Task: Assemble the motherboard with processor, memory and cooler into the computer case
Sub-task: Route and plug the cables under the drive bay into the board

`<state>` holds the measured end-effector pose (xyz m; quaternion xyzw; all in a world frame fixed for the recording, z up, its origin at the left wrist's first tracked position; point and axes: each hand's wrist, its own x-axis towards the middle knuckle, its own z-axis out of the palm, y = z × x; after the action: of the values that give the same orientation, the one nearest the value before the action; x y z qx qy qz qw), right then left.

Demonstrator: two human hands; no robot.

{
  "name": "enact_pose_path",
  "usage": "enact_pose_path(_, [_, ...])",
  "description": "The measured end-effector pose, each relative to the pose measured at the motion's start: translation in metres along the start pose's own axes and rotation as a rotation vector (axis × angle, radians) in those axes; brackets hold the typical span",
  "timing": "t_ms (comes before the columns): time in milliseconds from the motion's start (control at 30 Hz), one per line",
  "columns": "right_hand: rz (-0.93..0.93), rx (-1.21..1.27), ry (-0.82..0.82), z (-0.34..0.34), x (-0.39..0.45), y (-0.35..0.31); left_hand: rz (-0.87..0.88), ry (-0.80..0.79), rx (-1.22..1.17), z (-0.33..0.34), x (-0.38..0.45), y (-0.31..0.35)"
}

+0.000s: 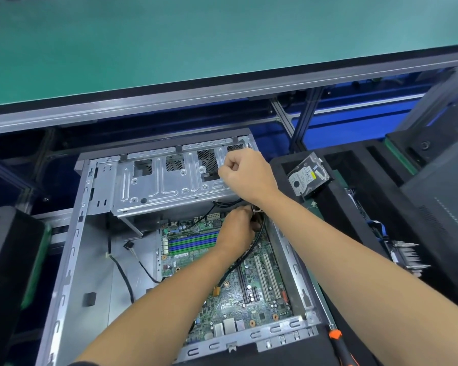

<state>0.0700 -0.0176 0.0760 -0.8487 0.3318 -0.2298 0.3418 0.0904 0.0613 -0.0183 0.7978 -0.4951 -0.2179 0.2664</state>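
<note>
Both hands work inside the open grey metal computer case (pixel 72 260), where the green motherboard (pixel 251 294) lies. The left hand (pixel 236 231) grips black cables (pixel 249 249); the right hand (pixel 245 175) is a closed fist above the silver drive cage (pixel 156 186).

The scene is viewed by one head-worn wide-angle camera, angled forward and down, close above the open computer case (pixel 72 260).

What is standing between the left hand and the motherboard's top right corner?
Black cables cross over the motherboard there, and the left hand is already among them. The drive cage overhangs the board's top edge.
</note>
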Motion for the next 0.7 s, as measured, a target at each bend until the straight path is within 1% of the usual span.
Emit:
enact_pose_path(167, [-0.007,-0.006,0.000,0.000,0.001,0.000,0.034,-0.001,0.156,-0.005,-0.004,0.004])
enact_pose_path(267, [-0.005,-0.002,0.004,0.000,0.001,0.000,0.063,-0.077,0.268,-0.014,-0.007,0.009])
enact_pose_path(367, [-0.009,0.009,0.003,-0.001,0.001,-0.001,0.007,-0.273,0.329,-0.032,-0.007,0.013])
enact_pose_path(533, [-0.003,0.003,0.002,-0.001,0.001,0.000,-0.006,-0.647,0.282,-0.057,-0.001,0.017])
enact_pose_path(633, [-0.011,0.003,0.004,-0.001,0.001,-0.001,-0.033,-0.946,0.410,-0.069,0.001,0.020])
enact_pose_path(700, [-0.014,0.003,0.006,-0.001,0.001,-0.001,-0.039,-1.094,0.524,-0.072,-0.002,0.019])
